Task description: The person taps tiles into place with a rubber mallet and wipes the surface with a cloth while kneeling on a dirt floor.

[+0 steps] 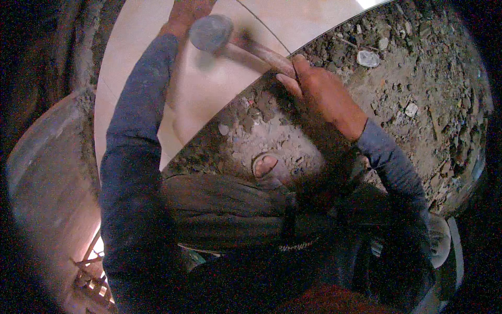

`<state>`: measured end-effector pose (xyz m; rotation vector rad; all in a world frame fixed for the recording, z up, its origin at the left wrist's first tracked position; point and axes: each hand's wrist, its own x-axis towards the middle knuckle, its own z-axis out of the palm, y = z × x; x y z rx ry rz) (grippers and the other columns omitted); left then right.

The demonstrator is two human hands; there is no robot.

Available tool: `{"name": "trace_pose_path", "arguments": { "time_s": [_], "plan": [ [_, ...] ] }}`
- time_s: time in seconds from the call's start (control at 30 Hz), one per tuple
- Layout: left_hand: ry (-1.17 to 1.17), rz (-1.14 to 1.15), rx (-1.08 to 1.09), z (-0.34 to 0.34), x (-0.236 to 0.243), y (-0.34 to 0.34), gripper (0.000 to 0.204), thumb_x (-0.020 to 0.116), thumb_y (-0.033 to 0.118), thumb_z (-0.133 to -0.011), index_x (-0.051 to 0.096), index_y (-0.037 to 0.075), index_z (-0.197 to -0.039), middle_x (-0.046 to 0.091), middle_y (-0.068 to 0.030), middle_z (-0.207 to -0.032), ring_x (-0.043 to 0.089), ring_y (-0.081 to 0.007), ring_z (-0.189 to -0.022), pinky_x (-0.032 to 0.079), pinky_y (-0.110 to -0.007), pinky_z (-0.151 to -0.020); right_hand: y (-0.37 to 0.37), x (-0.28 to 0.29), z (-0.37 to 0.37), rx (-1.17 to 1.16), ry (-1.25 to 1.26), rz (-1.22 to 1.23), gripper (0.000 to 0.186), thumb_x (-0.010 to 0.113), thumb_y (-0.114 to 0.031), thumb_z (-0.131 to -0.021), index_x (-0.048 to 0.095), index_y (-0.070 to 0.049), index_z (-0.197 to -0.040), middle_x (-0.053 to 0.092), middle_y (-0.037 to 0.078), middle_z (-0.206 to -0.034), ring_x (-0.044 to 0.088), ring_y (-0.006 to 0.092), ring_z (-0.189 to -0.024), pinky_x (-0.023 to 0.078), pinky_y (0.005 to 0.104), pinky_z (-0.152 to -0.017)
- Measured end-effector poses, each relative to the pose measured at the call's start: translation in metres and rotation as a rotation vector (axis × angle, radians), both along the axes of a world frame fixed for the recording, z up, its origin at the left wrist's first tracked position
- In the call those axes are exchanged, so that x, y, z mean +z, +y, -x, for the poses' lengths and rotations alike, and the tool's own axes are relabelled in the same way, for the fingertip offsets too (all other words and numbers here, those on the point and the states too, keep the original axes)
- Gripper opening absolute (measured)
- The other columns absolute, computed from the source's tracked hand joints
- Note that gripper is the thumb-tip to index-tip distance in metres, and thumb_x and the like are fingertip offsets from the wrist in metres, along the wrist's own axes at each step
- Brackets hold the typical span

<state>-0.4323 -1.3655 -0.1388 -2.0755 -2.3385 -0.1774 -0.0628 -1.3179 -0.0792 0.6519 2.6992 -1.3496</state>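
Observation:
My right hand (328,97) is closed round the wooden handle of a mallet (264,54). The mallet's round grey head points left, over pale glossy floor tiles (206,91); I cannot tell whether it touches them. A dark reflection shows on the tile close to the head. Stretched forward along the tiles, my left arm ends in my left hand (189,14), at the top edge beside the mallet head. Its fingers are hidden or cut off by the frame, so their pose does not show.
A thin joint line (264,26) runs between two tiles. Right of their edge lies rough grey rubble (402,115) with stones and a pale flat lump (367,58). My bare toes (265,165) show on the loose ground below. A curved grey surface (52,152) stands at the left.

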Motion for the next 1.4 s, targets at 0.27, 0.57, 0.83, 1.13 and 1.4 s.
{"name": "trace_pose_path", "arguments": {
  "time_s": [0.27, 0.57, 0.83, 1.13, 1.4],
  "plan": [
    [-0.098, -0.142, 0.219, 0.013, -0.022, -0.017, 0.068, 0.038, 0.046, -0.108, 0.026, 0.007, -0.163, 0.024, -0.0206, -0.169, 0.017, -0.0409, -0.157, 0.006, -0.055, -0.127, -0.020, 0.029, -0.002, 0.015, 0.091, -0.053, 0.039, 0.062, -0.041, -0.102, 0.047, -0.005, -0.108, 0.065, 0.025, -0.075, 0.066, 0.0478, -0.070, 0.050, 0.0558, -0.058],
    [-0.275, -0.113, 0.467, 0.013, -0.029, -0.196, 0.049, 0.049, 0.032, -0.105, 0.055, -0.001, -0.141, 0.063, -0.0207, -0.131, 0.053, -0.0370, -0.132, 0.031, -0.049, -0.119, -0.025, 0.030, 0.006, -0.053, 0.171, 0.006, 0.037, 0.064, -0.039, -0.101, 0.048, -0.006, -0.104, 0.064, 0.025, -0.079, 0.065, 0.0491, -0.076, 0.050, 0.0564, -0.060],
    [0.169, -0.135, 0.496, -0.025, -0.013, -0.219, 0.046, 0.051, 0.025, -0.107, 0.050, 0.001, -0.146, 0.050, -0.0227, -0.150, 0.047, -0.0371, -0.139, 0.032, -0.048, -0.120, -0.029, 0.020, 0.085, 0.112, -0.038, -0.053, 0.042, 0.056, -0.035, -0.103, 0.054, 0.003, -0.121, 0.071, 0.025, -0.104, 0.070, 0.0468, -0.090, 0.057, 0.0543, -0.074],
    [0.095, -0.181, 0.624, -0.043, -0.017, -0.229, 0.068, 0.046, 0.047, -0.103, 0.041, 0.001, -0.153, 0.039, -0.0235, -0.159, 0.031, -0.0401, -0.151, 0.018, -0.056, -0.124, 0.019, -0.078, 0.101, 0.109, -0.035, -0.079, 0.032, 0.050, -0.030, -0.111, 0.060, -0.001, -0.121, 0.059, 0.010, -0.081, 0.056, 0.0222, -0.070, 0.048, 0.0407, -0.061],
    [0.104, -0.304, 0.735, -0.074, -0.029, -0.244, 0.064, 0.042, 0.051, -0.103, 0.048, 0.008, -0.150, 0.044, -0.0151, -0.159, 0.036, -0.0344, -0.150, 0.021, -0.056, -0.124, 0.023, -0.015, 0.143, 0.119, 0.291, -0.272, 0.037, 0.049, -0.036, -0.110, 0.054, -0.003, -0.126, 0.061, 0.017, -0.091, 0.060, 0.0277, -0.074, 0.051, 0.0397, -0.068]
  ]
}}
